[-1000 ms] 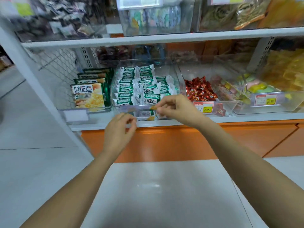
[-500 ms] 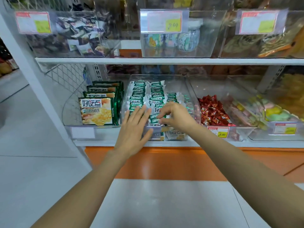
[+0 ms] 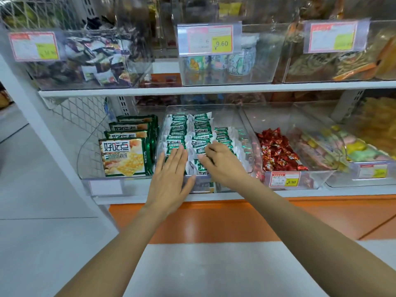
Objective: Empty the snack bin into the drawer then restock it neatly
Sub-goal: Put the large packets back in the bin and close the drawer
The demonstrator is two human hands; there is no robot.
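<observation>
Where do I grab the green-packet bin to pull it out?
Probably best to take the clear bin of green packets by its low front wall, coming straight from the front. The shelf above closes off its top; biscuit boxes and the red-candy bin crowd its sides.

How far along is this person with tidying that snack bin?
Nearly done, it seems. Done: the packets lie in neat rows inside the clear bin, and the orange drawer below is closed. In hand: the left hand presses flat on the front row while the right hand pinches a packet beside it. Left: probably just finishing the shorter right-hand row.
</observation>
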